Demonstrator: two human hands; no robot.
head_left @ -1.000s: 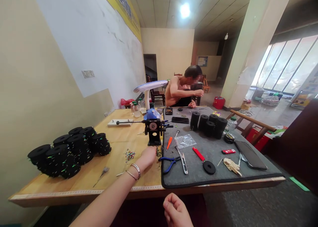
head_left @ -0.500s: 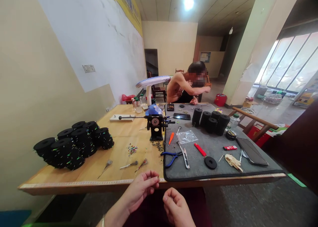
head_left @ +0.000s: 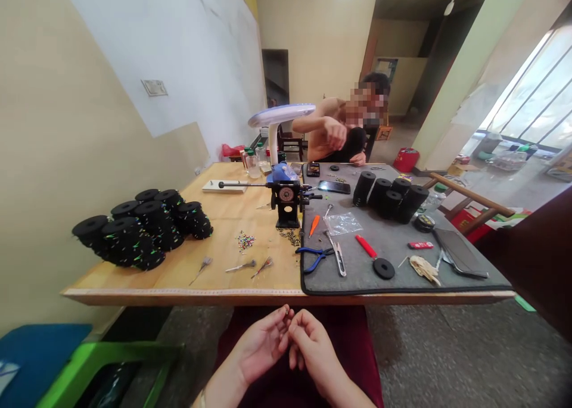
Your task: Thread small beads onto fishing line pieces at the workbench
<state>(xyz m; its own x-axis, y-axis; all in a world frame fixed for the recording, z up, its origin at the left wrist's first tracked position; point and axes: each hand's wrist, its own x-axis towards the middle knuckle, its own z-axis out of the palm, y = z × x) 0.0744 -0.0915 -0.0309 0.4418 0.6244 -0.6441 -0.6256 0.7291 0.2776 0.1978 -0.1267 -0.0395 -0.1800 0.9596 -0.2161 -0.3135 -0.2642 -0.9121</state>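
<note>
At six o'clock, before the tabletop [head_left: 227, 214], the left hand [head_left: 263, 345] pinches a tiny bead-like piece [head_left: 286, 313]; the right hand [head_left: 315, 342], at its three o'clock, has thumb and finger together, contents unclear.

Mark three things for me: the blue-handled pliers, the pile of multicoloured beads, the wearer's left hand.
Blue-handled pliers [head_left: 321, 254], head view: where the handles meet.
Pile of multicoloured beads [head_left: 245, 240], head view: its middle.
Left hand [head_left: 264, 347], head view: the palm.
</note>
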